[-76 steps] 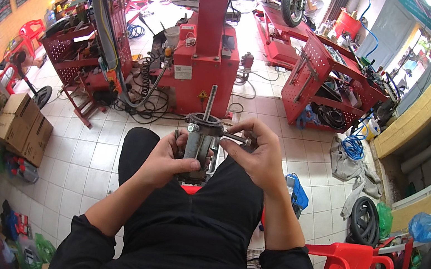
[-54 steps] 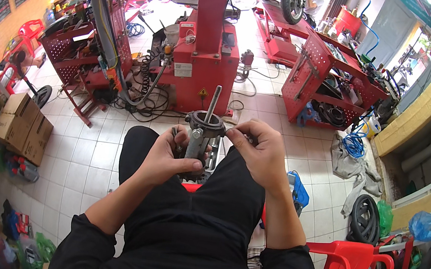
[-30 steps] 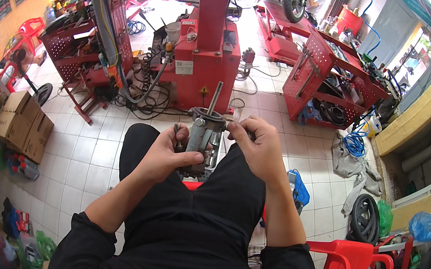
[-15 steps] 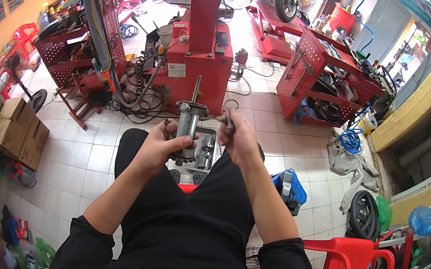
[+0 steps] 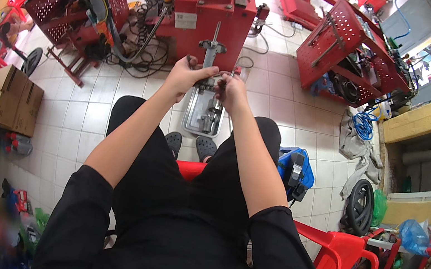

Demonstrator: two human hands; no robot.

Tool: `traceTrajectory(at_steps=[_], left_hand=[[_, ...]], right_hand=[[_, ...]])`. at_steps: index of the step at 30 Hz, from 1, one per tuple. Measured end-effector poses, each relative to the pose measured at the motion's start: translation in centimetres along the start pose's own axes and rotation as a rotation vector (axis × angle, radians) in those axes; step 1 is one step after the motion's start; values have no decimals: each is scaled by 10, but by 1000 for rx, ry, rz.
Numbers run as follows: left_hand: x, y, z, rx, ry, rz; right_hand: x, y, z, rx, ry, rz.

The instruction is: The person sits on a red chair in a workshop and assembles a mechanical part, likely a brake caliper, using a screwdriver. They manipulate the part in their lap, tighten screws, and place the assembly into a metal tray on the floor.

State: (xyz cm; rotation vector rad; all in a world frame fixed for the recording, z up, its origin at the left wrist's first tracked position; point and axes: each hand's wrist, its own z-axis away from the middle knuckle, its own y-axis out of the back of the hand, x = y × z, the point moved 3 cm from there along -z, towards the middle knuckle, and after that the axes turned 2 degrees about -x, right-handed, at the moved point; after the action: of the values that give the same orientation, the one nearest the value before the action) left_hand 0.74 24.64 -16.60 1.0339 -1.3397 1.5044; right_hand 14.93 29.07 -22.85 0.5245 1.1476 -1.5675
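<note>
Out in front of me, my left hand is closed around a grey metal cylinder with a flange and a thin shaft pointing up and away. Close on its right, my right hand has its fingers pinched on a slim metal piece that I cannot make out fully. Below both hands, a metal tray lies on the floor past my feet. Several metal parts rest in it. My fingers hide the cylinder's lower end.
A red machine base stands straight ahead, hoses and cables beside it. At the right are a red perforated tool cart, a blue basket by my knee and a red plastic chair. Cardboard boxes stand at the left.
Both hands have moved forward, away from my lap, with the cylinder. My right hand has come nearer to my left. The view has tilted, showing more of the tray and my feet.
</note>
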Motion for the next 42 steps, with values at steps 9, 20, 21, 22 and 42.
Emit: traceTrajectory(at_steps=[9,20,21,22,42], left_hand=[[-71,15,-56,-27,84,-94],[-76,-1,-62,36,-36,-780],[-76,5,-64,67,-128,-783],[-77,10,-66,99,-221,-786],[-180,31,-67,228,526,825]], right_hand=[[40,23,-63,-7,-230,-13],[45,12,-67,-262,-281,-383],[41,7,-66,-267,-291,-388],[36,3,-65,-272,-301,-393],[32,-9,-58,-324,-266,-98]])
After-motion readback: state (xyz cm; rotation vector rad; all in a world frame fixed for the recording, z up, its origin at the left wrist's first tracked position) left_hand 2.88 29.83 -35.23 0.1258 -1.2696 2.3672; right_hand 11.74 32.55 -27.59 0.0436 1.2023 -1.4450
